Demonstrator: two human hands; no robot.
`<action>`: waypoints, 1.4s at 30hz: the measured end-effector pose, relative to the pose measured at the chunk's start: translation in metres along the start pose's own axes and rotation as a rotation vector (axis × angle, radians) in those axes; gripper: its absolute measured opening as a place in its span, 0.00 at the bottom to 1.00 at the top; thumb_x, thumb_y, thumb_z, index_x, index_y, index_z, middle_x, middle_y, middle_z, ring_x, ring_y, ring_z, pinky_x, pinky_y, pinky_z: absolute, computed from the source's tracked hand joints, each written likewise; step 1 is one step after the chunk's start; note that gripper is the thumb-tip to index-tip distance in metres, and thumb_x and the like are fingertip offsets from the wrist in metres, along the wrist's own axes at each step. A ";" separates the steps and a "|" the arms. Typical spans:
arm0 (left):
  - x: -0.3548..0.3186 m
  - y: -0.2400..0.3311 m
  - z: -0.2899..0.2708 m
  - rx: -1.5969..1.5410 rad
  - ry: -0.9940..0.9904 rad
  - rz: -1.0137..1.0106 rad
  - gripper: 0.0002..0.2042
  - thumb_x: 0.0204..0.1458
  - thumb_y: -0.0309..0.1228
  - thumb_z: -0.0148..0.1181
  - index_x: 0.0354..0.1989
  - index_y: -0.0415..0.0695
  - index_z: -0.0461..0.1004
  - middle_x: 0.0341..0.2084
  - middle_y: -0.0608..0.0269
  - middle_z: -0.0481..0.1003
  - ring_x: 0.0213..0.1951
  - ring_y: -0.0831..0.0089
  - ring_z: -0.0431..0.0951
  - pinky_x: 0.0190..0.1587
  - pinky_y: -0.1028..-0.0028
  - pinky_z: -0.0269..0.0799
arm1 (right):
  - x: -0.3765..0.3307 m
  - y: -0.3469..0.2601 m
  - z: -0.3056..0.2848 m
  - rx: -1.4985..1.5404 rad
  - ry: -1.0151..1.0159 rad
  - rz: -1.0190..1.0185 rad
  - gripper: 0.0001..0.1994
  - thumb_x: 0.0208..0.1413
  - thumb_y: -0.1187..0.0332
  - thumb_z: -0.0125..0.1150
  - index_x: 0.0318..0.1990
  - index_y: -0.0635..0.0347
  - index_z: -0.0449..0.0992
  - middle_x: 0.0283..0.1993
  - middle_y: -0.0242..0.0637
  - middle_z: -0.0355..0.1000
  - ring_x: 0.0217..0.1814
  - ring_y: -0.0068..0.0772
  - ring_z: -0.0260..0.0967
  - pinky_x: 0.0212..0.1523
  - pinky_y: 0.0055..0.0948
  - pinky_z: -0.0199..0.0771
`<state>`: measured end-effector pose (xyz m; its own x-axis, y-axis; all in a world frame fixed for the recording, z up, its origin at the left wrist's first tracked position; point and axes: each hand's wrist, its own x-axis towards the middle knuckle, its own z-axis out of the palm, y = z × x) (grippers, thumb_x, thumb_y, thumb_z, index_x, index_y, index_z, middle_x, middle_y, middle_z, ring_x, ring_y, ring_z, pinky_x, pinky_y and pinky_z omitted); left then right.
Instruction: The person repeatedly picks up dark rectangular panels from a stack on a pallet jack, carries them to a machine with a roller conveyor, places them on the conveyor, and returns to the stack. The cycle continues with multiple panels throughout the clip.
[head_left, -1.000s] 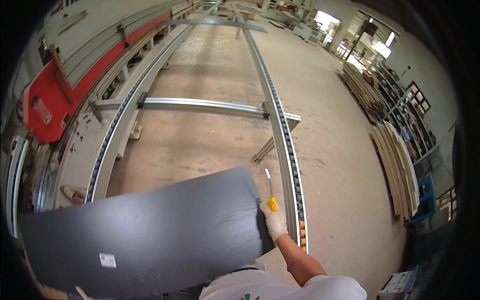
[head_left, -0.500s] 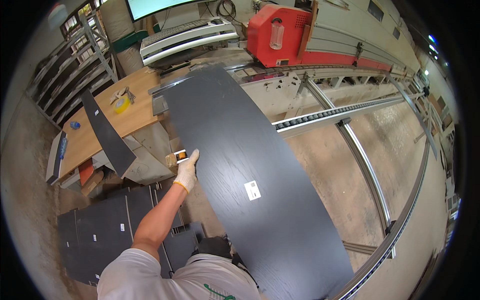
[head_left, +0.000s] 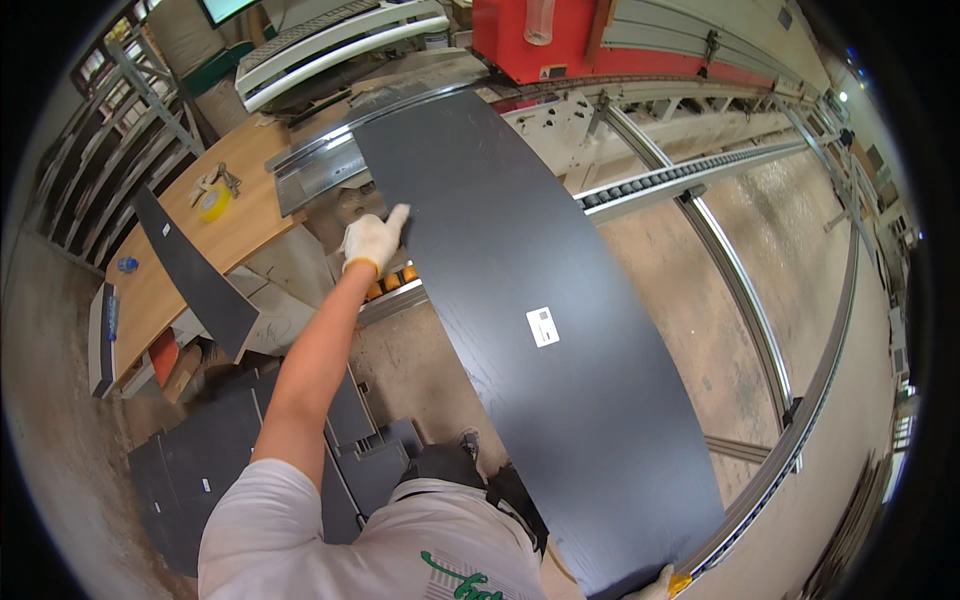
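A long dark grey wood-grain panel with a white label slants across the middle, from the machine's bed down to the lower edge. My left hand, in a white glove with a yellow cuff, grips its left long edge toward the far end. The thumb lies along the edge; the other fingers are curled and partly hidden. At the panel's near right corner, my right hand shows only in part, also gloved, with its thumb side against the panel and its fingers mostly out of sight. Orange rollers on a metal rail show beside my left wrist.
To the left, a wooden table carries a narrow dark strip and yellow tape. Dark panels lie stacked below it. A red machine stands at the back; metal rails run along the right. A keyboard shelf is behind.
The panel has shifted forward and to the right, its far end nearer the metal guide. My left hand has gone farther along its edge. My right hand has come into view below.
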<state>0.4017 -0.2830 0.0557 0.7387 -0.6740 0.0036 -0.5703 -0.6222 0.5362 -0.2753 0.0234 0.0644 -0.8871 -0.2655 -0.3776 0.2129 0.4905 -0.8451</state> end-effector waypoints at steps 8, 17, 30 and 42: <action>0.067 0.013 0.078 -0.399 0.014 -0.313 0.53 0.58 0.70 0.60 0.60 0.16 0.74 0.61 0.24 0.76 0.66 0.41 0.78 0.68 0.57 0.71 | 0.017 -0.024 0.041 0.006 0.008 -0.013 0.36 0.67 0.64 0.72 0.78 0.58 0.62 0.72 0.51 0.70 0.69 0.50 0.68 0.73 0.45 0.69; 0.086 0.071 0.119 -0.546 0.017 -0.407 0.48 0.56 0.66 0.69 0.49 0.17 0.79 0.42 0.43 0.82 0.43 0.60 0.82 0.51 0.61 0.77 | 0.061 -0.068 0.111 -0.082 0.074 -0.024 0.37 0.69 0.62 0.70 0.80 0.58 0.58 0.76 0.53 0.65 0.73 0.53 0.63 0.76 0.50 0.65; 0.124 0.206 0.223 -0.584 0.076 -0.368 0.46 0.56 0.65 0.69 0.44 0.16 0.79 0.37 0.37 0.83 0.43 0.51 0.85 0.51 0.58 0.79 | 0.201 -0.136 0.205 -0.064 0.041 -0.143 0.37 0.69 0.61 0.69 0.80 0.59 0.58 0.76 0.55 0.65 0.73 0.54 0.64 0.76 0.50 0.65; 0.143 0.341 0.290 -0.570 0.006 -0.304 0.44 0.58 0.65 0.65 0.48 0.20 0.81 0.49 0.27 0.82 0.55 0.39 0.84 0.62 0.53 0.75 | 0.335 -0.194 0.236 0.000 -0.158 -0.190 0.37 0.69 0.60 0.69 0.80 0.59 0.58 0.76 0.56 0.65 0.72 0.54 0.65 0.76 0.50 0.65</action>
<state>0.2085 -0.7067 -0.0060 0.8403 -0.4976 -0.2151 -0.0562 -0.4746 0.8784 -0.5171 -0.3564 0.0130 -0.8360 -0.4796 -0.2664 0.0481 0.4196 -0.9064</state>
